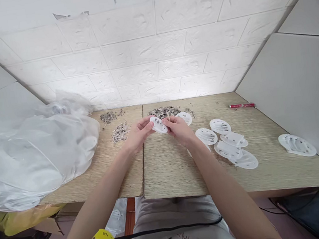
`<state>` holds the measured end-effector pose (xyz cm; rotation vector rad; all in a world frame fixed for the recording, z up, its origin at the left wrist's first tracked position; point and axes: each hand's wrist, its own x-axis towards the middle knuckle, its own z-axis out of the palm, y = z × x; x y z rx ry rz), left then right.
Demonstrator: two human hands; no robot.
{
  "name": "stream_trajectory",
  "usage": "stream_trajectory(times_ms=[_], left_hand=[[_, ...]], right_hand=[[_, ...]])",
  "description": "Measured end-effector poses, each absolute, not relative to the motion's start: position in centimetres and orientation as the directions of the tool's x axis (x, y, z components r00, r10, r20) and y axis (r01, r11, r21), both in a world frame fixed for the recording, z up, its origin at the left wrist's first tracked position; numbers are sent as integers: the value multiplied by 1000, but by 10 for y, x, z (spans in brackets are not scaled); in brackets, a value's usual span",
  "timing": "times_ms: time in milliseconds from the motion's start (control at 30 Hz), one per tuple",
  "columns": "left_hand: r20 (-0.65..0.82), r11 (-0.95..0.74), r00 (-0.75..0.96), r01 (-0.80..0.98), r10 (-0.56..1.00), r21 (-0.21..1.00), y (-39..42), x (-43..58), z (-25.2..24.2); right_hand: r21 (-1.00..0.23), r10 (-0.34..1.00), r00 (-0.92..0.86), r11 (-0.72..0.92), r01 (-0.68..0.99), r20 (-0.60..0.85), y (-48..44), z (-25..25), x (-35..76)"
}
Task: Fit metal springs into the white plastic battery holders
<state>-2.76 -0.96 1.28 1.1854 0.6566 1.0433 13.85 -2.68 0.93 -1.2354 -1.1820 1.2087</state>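
Note:
Above the desk, my left hand pinches the left edge of a white oval plastic piece with slots and small metal parts on its face. My right hand is closed at the piece's right edge, with a thin beige stick between its fingers. What its lower fingers do is hidden. Just behind the right hand lies another white oval piece. A pile of small metal parts is spread beyond both hands. Several similar white pieces lie to the right of my right forearm, some overlapping.
On the left stands a large clear bag of white pieces. Two smaller heaps of small parts, one grey and one pale, lie near it. A red pen-like object and a lone white piece are at right. A black cable crosses my lap.

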Motion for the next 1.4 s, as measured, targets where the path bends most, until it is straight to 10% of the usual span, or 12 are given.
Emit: stream_trajectory(times_ms=[200, 367, 1400], left_hand=[[25, 86, 319, -328, 947, 941, -6, -27, 12], [-22, 101, 242, -320, 970, 942, -5, -27, 11], [-45, 84, 142, -280, 989, 956, -4, -25, 8]], right_hand=[[-749, 945, 163, 113, 653, 284, -29, 8, 147], [-563, 965, 143, 5, 826, 219, -29, 2, 153], [-568, 858, -194, 469, 676, 476, -32, 7, 138]])
